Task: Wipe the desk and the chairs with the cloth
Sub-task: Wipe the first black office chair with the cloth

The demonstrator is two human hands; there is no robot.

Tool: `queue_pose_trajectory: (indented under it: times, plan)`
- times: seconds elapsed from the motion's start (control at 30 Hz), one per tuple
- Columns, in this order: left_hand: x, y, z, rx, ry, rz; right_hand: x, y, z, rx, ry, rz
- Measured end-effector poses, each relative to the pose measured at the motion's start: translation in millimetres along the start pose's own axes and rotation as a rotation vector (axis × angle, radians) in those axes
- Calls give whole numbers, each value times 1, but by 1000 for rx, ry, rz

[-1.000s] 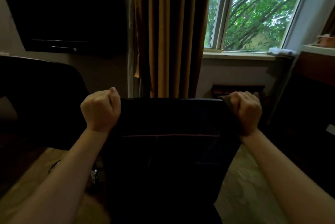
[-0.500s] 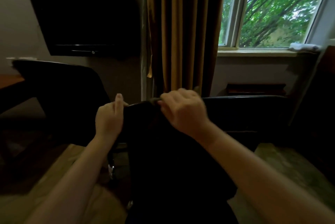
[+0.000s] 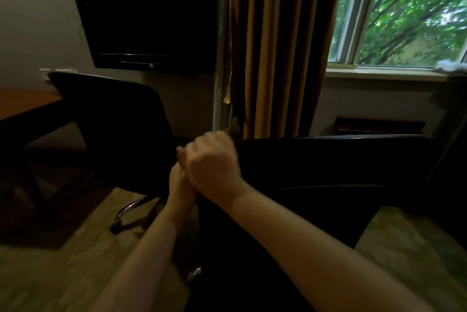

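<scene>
Desk (image 3: 27, 107): brown wooden top showing at the far left edge of the view, its corner pointing toward the room.
Second chair (image 3: 111, 124): black, standing just right of the desk, its back rising in front of the wall; a chrome base leg (image 3: 131, 206) shows on the floor below it.
Television (image 3: 144, 18): dark screen mounted on the wall above the second chair.
Left hand (image 3: 178, 186): raised at the left end of the near chair's top edge, mostly covered by the right hand; I cannot tell whether it is closed or what it holds.
Right hand (image 3: 212, 166): curled into a loose fist, crossed over the left hand and touching it, at the left corner of the near chair's back.
Cloth: cannot be made out; if it is in either hand, it is hidden.
Near chair (image 3: 328, 172): black backrest, its top edge running from the hands toward the right.
Curtain (image 3: 275, 46): brown and gold, hanging behind the near chair.
Window (image 3: 404, 13): upper right, green trees outside; a white object (image 3: 451, 67) lies at the right end of the sill.
</scene>
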State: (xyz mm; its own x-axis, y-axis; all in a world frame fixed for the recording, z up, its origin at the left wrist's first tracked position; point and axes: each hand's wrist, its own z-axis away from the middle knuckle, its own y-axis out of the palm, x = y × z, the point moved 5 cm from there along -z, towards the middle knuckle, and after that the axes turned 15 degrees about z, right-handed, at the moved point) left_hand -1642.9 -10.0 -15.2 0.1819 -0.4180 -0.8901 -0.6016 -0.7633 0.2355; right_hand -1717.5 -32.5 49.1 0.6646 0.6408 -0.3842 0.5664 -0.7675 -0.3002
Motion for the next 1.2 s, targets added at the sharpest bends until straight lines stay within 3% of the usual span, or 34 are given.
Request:
queue_pose_trajectory:
  times: [0.1,0.2,0.27,0.33,0.47,0.53,0.6,0.7,0.77,0.83,0.93,1.1,1.2]
  plan:
    - [7,-12,11,-71,-70,172,30,11,-3,37,-215,48]
    - [15,-10,8,-88,-256,377,-13,-2,5,-40,-348,-76]
    - [17,-2,7,-5,-304,336,-66,-8,10,-71,-179,-74]
    - [14,5,10,96,-232,212,-123,-12,18,-97,70,-106]
    - [7,9,3,95,-168,153,-168,-12,33,-98,310,-95]
    - [-2,11,-4,87,-77,31,-142,-12,25,-65,330,-93]
    - [-16,14,-10,73,-13,-31,-98,-10,13,-7,238,-117]
    - [-35,26,-17,47,-96,207,-52,-8,2,34,75,-121]
    - [-38,35,-20,-44,-133,316,-58,-7,2,32,-25,-80]
    - [-44,40,-19,-112,1,146,-88,-7,11,19,-54,-70]
    - [-46,40,-15,-175,177,-5,-166,-6,41,-58,99,-79]
    - [-40,44,-15,-197,183,26,-290,9,100,-33,334,-106]
    - [-43,47,-20,-205,219,-18,-306,15,99,-37,484,-96]
